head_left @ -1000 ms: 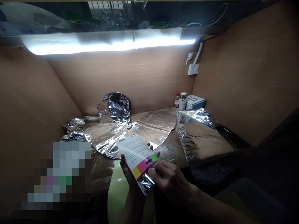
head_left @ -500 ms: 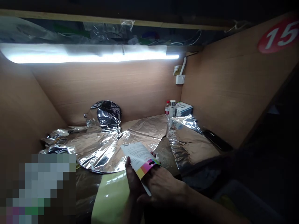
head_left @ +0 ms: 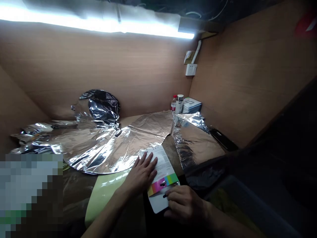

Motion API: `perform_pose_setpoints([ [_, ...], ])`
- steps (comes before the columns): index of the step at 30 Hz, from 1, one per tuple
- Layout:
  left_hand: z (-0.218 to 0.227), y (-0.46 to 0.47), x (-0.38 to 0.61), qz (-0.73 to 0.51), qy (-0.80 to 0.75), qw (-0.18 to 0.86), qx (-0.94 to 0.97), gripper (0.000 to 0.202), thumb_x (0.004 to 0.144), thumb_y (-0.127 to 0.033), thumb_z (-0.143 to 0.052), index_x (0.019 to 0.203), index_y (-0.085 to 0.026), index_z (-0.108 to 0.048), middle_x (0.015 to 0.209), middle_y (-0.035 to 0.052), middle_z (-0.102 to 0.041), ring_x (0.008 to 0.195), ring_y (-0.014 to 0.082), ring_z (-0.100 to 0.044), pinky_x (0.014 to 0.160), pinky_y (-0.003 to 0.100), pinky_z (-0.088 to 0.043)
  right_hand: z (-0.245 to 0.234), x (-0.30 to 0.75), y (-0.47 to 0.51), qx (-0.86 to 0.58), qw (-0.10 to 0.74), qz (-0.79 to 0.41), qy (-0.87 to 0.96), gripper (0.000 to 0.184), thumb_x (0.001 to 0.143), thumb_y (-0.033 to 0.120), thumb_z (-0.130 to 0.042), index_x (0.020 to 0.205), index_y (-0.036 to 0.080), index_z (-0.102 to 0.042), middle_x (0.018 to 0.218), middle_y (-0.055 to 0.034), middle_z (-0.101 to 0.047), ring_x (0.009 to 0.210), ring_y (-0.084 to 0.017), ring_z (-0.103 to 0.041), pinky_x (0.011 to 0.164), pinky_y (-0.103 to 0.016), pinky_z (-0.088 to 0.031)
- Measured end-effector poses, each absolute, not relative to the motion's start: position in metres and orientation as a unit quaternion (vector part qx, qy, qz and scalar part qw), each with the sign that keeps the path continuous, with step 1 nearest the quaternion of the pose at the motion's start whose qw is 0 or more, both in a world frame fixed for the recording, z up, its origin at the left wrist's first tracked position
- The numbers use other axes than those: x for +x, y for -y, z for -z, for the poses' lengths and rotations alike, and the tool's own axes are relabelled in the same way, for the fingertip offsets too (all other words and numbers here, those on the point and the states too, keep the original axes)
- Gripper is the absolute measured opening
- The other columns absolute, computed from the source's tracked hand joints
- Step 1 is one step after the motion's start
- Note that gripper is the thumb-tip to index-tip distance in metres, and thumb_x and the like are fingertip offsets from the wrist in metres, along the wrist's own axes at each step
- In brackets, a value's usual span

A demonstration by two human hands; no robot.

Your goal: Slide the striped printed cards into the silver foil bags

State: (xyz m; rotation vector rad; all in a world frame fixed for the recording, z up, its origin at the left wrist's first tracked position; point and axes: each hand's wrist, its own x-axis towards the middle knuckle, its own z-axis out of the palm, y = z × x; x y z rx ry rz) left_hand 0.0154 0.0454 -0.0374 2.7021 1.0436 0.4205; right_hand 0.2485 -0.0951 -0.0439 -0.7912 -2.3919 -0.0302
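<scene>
A white packaging card (head_left: 162, 165) with a rainbow colour strip and a hang hole lies flat on the desk in front of me. My left hand (head_left: 142, 172) rests on its left half, fingers stretched out flat and pressing down. My right hand (head_left: 182, 203) has its fingers curled onto the card's near end, below the colour strip, pinching the edge. Silver foil balloons (head_left: 99, 150) lie flattened just beyond the card.
A crumpled foil balloon (head_left: 102, 107) leans on the back wall. Another foil sheet (head_left: 195, 138) lies at right. Small bottles (head_left: 177, 103) and a stack of white packs (head_left: 192, 105) sit in the back right corner. Wooden partition walls enclose the desk. A yellow-green sheet (head_left: 106, 193) lies near me.
The card, held up in both hands before, now lies flat on the desk. My left hand has opened and pressed onto it. The camera has tilted down.
</scene>
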Motion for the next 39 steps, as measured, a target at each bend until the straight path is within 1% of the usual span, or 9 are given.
perform_pose_setpoints([
  [3, 0.028, -0.044, 0.023, -0.174, -0.318, 0.095, 0.927, 0.045, 0.105, -0.039, -0.05, 0.149, -0.031, -0.056, 0.161, 0.0102, -0.049, 0.155, 0.0382, -0.033, 0.119, 0.07, -0.033, 0.046, 0.26, 0.09, -0.328, 0.264, 0.064, 0.905, 0.04, 0.104, 0.035, -0.057, 0.137, 0.014, -0.061, 0.136, -0.0181, -0.067, 0.135, -0.031, -0.056, 0.105, -0.047, -0.05],
  [5, 0.02, -0.036, 0.025, -0.188, -0.298, 0.088, 0.932, 0.034, 0.105, -0.032, -0.049, 0.132, -0.027, -0.068, 0.147, 0.0119, -0.063, 0.141, 0.0348, -0.053, 0.113, 0.061, -0.047, 0.051, 0.264, 0.081, -0.361, 0.245, 0.091, 0.895, 0.045, 0.102, 0.02, -0.051, 0.146, 0.013, -0.055, 0.148, -0.0178, -0.06, 0.142, -0.031, -0.049, 0.109, -0.049, -0.047],
  [8, 0.018, -0.011, 0.021, -0.186, -0.265, 0.105, 0.94, 0.027, 0.098, -0.042, -0.063, 0.115, -0.023, -0.072, 0.133, 0.0142, -0.07, 0.124, 0.0351, -0.064, 0.102, 0.054, -0.057, 0.06, 0.268, 0.07, -0.378, 0.254, 0.073, 0.887, 0.049, 0.098, 0.013, -0.049, 0.147, 0.01, -0.055, 0.147, -0.0174, -0.061, 0.142, -0.03, -0.05, 0.113, -0.048, -0.046],
  [12, 0.038, 0.021, 0.01, -0.223, -0.263, 0.107, 0.933, 0.059, 0.079, -0.055, -0.081, 0.125, -0.021, -0.066, 0.15, 0.0179, -0.059, 0.145, 0.0482, -0.045, 0.111, 0.065, -0.051, 0.057, 0.277, 0.066, -0.369, 0.278, -0.003, 0.887, 0.047, 0.096, 0.018, -0.059, 0.142, 0.01, -0.059, 0.143, -0.0187, -0.063, 0.142, -0.031, -0.049, 0.114, -0.049, -0.047],
  [17, 0.054, 0.029, 0.016, -0.296, -0.3, 0.118, 0.899, 0.014, 0.094, -0.032, -0.067, 0.105, -0.025, -0.071, 0.141, 0.0099, -0.068, 0.145, 0.043, -0.047, 0.111, 0.063, -0.052, 0.036, 0.28, 0.063, -0.422, 0.326, -0.141, 0.834, 0.017, 0.099, 0.023, -0.065, 0.114, 0.019, -0.071, 0.115, -0.0083, -0.067, 0.114, -0.021, -0.06, 0.102, -0.036, -0.051],
  [23, 0.053, 0.03, 0.017, -0.285, -0.306, 0.085, 0.904, 0.057, 0.086, -0.042, -0.076, 0.139, -0.027, -0.061, 0.142, 0.0144, -0.065, 0.144, 0.046, -0.048, 0.107, 0.063, -0.056, 0.029, 0.269, 0.063, -0.467, 0.202, -0.099, 0.855, 0.051, 0.087, 0.027, -0.071, 0.137, 0.021, -0.063, 0.12, -0.0107, -0.057, 0.116, -0.029, -0.049, 0.106, -0.046, -0.045],
  [27, 0.056, 0.032, 0.016, -0.261, -0.298, 0.05, 0.917, 0.059, 0.084, -0.047, -0.077, 0.136, -0.023, -0.062, 0.142, 0.019, -0.061, 0.144, 0.0486, -0.047, 0.106, 0.062, -0.056, 0.034, 0.266, 0.066, -0.489, 0.185, -0.077, 0.849, 0.05, 0.089, 0.028, -0.066, 0.138, 0.022, -0.061, 0.12, -0.0117, -0.055, 0.116, -0.03, -0.047, 0.105, -0.047, -0.043],
  [32, 0.055, 0.034, 0.019, -0.25, -0.295, 0.018, 0.922, 0.055, 0.085, -0.05, -0.075, 0.13, -0.02, -0.061, 0.138, 0.0207, -0.06, 0.144, 0.0481, -0.047, 0.107, 0.06, -0.056, 0.04, 0.264, 0.068, -0.495, 0.179, -0.059, 0.848, 0.067, 0.086, 0.024, -0.065, 0.151, 0.021, -0.049, 0.126, -0.0145, -0.053, 0.12, -0.033, -0.044, 0.105, -0.048, -0.043],
  [39, 0.057, 0.028, 0.016, -0.238, -0.313, 0.017, 0.919, 0.077, 0.084, -0.055, -0.075, 0.146, -0.02, -0.046, 0.148, 0.0258, -0.054, 0.137, 0.0459, -0.055, 0.104, 0.058, -0.058, 0.038, 0.268, 0.063, -0.481, 0.199, -0.056, 0.852, 0.048, 0.084, 0.022, -0.067, 0.131, 0.016, -0.061, 0.116, -0.0125, -0.056, 0.114, -0.03, -0.048, 0.102, -0.043, -0.047],
])
